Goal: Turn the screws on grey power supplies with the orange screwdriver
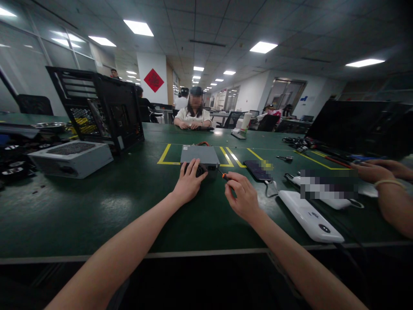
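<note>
Near the middle of the green bench [97,206], within a yellow tape outline [165,156], stood a small grey metal power-supply box [200,154]. The left hand [189,183] lay palm down against the box's near face. Its fingers were spread and extended over the upper front edge, so the hand was open and bore on the box rather than clasping it.

The right hand [241,196] was closed in a pinch, with thumb and forefinger clamped on a small orange-handled screwdriver [223,175]. The tool projected from the fingertips toward the box's near right corner, just beside the left hand. Whether its tip touched the box could not be determined.

To the right of the box, a dark flat smartphone [258,169] lay on the bench. A white oblong device [309,217] lay nearer the bench's front edge.

Toward the left end sat a larger pale grey vented power-supply unit [71,158], with a black open computer case [100,107] standing behind it.

At the right edge, a co-worker's hand [371,171] rested on the bench, well apart from the box. Another person [193,116] sat at the far edge.
</note>
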A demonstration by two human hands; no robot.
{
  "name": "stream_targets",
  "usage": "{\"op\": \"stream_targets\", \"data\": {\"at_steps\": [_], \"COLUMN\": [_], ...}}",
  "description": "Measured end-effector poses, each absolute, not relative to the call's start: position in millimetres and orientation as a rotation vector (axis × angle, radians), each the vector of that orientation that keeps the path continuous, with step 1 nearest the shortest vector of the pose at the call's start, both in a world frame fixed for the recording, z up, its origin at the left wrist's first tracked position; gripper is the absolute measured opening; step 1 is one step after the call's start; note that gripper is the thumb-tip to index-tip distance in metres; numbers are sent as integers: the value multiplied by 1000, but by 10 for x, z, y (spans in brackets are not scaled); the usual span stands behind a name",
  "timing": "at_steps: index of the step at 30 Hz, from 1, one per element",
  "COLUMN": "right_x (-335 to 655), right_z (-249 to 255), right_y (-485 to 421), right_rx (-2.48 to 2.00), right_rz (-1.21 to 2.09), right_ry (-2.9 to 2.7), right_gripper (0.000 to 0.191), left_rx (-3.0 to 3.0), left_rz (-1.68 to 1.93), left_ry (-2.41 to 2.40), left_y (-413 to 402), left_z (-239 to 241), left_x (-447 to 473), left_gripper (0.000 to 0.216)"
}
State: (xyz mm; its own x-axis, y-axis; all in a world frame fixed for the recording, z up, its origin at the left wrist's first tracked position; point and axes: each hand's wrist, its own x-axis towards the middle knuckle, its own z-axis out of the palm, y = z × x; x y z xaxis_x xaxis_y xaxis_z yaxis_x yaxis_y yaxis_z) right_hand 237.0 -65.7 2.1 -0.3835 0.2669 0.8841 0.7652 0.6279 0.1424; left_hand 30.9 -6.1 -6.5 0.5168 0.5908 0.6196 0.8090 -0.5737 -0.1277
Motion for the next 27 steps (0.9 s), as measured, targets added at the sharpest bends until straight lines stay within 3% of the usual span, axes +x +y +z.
{"op": "stream_targets", "data": {"at_steps": [6,11,15,19,24,27], "right_x": [2380,2366,2366,2371,2366,2363], "right_z": [27,29,19,9,24,39], "right_y": [-666,-674,-670,-672,-684,-691], "right_rx": [-784,-832,-787,-828,-805,-867], "right_rz": [-616,-674,-588,-596,-544,-645], "right_ry": [-1943,-1962,-1970,-1982,-1922,-1879], "right_gripper": [33,25,36,25,34,27], "left_rx": [-2350,-2344,-2338,-2340,-2349,-2353], "left_rz": [-762,-764,-752,-756,-759,-763], "left_ry": [-1150,-1145,-1146,-1146,-1144,-1145], "left_y": [-42,-27,-27,-29,-28,-30], "left_z": [-96,-107,-105,-105,-107,-107], "left_x": [317,319,318,318,313,311], "left_gripper": [47,47,48,46,47,47]}}
